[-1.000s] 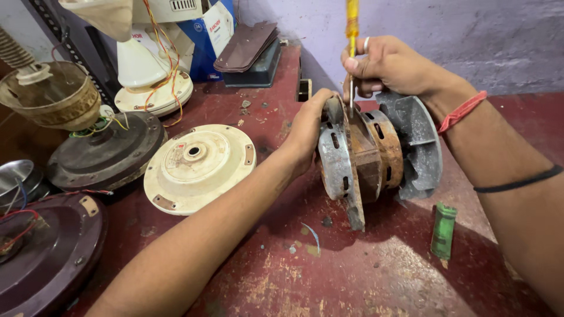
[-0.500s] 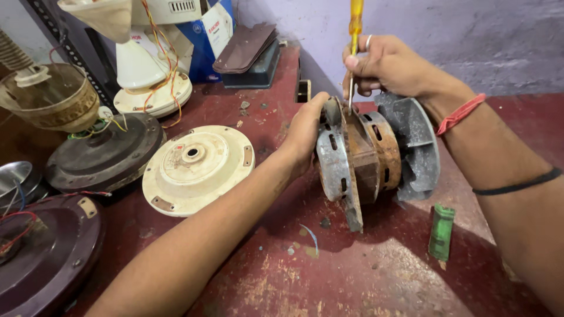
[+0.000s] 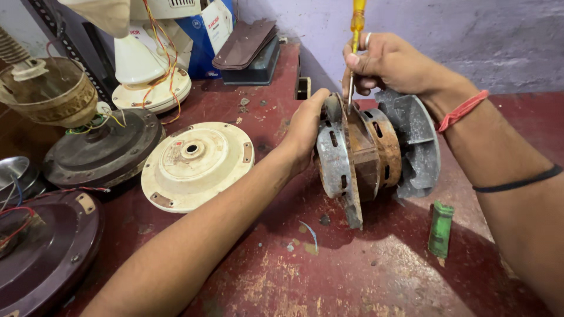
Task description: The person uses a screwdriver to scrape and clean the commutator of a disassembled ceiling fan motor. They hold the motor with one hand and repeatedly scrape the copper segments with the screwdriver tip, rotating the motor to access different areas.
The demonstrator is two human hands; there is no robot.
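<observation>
**Rusty motor held on edge at the bench**

A cream round cover (image 3: pixel 197 164) lies flat on the red bench (image 3: pixel 352 276). Beside it the left hand (image 3: pixel 305 126) wraps its fingers around the grey end plate of the rusty motor (image 3: pixel 364 155), which stands on edge at bench centre. Above, the right hand (image 3: pixel 393 64) pinches a yellow-handled screwdriver (image 3: pixel 354 35), its tip on the motor's top. A green piece (image 3: pixel 440 229) lies to the right.
</observation>
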